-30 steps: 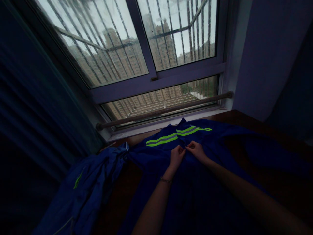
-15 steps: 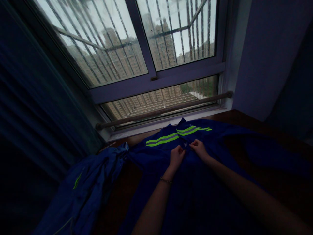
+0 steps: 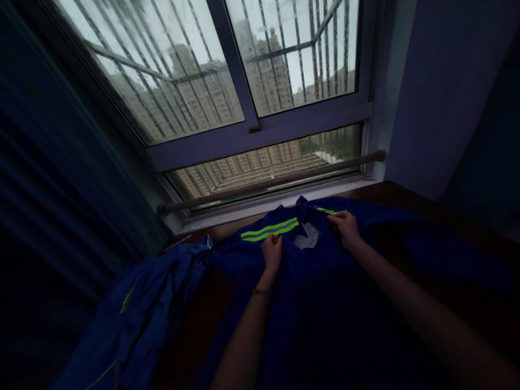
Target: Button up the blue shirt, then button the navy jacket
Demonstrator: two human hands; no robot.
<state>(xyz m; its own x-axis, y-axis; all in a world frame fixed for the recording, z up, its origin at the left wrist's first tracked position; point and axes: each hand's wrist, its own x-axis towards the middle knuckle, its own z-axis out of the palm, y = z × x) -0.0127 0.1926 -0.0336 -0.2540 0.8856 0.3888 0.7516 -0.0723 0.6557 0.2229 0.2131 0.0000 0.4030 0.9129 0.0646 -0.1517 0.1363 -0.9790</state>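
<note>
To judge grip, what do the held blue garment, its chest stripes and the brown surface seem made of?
Blue garment: probably matte woven fabric, given its soft folds. Chest stripes: perhaps reflective tape, yellow-green around grey. Brown surface: possibly wood by its colour; finish too dim.

A wide, purple-grey-framed glass window is fronted outside by dark upright bars and spanned low down by a brown round rail; its left side is flanked by a dark-blue pleated curtain.
</note>
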